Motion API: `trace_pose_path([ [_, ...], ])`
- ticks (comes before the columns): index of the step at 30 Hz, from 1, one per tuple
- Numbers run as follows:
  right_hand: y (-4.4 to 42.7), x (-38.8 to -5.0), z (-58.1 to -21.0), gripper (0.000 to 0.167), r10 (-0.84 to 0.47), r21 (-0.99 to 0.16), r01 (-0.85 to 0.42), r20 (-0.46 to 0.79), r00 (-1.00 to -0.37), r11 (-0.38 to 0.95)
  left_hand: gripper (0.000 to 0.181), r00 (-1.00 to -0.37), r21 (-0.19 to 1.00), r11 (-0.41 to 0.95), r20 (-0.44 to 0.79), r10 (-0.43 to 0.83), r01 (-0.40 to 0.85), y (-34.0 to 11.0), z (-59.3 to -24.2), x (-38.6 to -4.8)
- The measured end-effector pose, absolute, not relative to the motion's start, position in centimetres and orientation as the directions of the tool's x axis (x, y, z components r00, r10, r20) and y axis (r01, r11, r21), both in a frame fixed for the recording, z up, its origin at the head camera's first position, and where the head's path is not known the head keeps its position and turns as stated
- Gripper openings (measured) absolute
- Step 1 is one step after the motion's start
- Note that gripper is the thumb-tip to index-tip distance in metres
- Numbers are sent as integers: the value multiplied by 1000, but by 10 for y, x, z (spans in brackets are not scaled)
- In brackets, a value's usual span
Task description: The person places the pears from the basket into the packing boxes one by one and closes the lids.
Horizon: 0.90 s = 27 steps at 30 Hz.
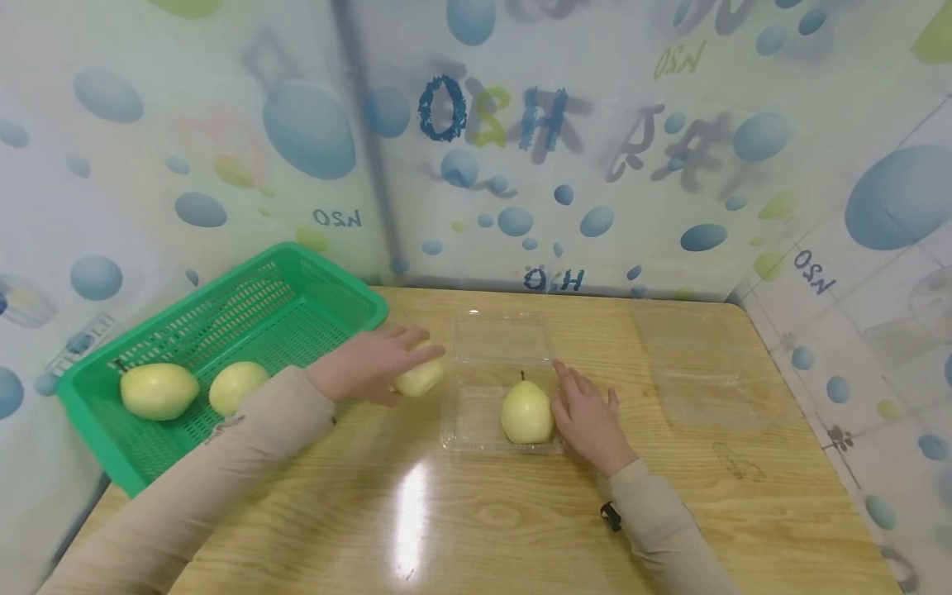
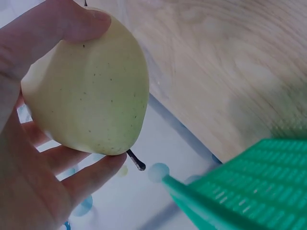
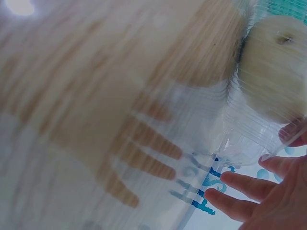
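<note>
My left hand (image 1: 375, 362) grips a pale yellow-green pear (image 2: 96, 91), thumb over one side and fingers round the other. Its dark stem points away from the palm in the left wrist view. That hand is between the green basket and an open clear plastic box (image 1: 476, 417). Inside the box, at its right side, another pear (image 1: 526, 413) stands upright with its stem up. My right hand (image 1: 591, 417) touches the box's right side, its fingers extended; the thumb and forefinger are at the plastic edge in the right wrist view.
A green perforated basket (image 1: 327, 285) stands at the left, holding two pears, one at its left end (image 1: 159, 391) and one nearer its middle (image 1: 236, 387). Another clear plastic box (image 1: 714, 388) lies to the right on the wooden table (image 1: 506, 521). A patterned sheet (image 1: 476, 207) hangs behind.
</note>
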State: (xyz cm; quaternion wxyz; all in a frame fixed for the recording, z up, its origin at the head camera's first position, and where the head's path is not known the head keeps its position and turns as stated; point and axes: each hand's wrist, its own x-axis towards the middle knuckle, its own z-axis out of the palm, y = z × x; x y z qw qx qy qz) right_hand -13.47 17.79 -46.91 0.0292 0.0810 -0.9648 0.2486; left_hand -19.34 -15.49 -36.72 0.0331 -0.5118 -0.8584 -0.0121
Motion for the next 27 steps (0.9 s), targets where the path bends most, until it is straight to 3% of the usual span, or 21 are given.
trace_pose_path([
  [10, 178, -135, -470, 53, -137, -471, -164, 91, -986, 867, 81, -418, -29, 420, 67, 906, 907, -133, -374, -188],
  [20, 179, -136, -473, 53, -141, -471, -163, 83, -987, 867, 75, -361, -130, 364, 45, 931, 922, -109, -385, -180],
  [27, 178, -135, -473, 52, -136, -477, -158, 80, -987, 864, 74, -382, -87, 376, -80, 921, 923, -97, -386, -176],
])
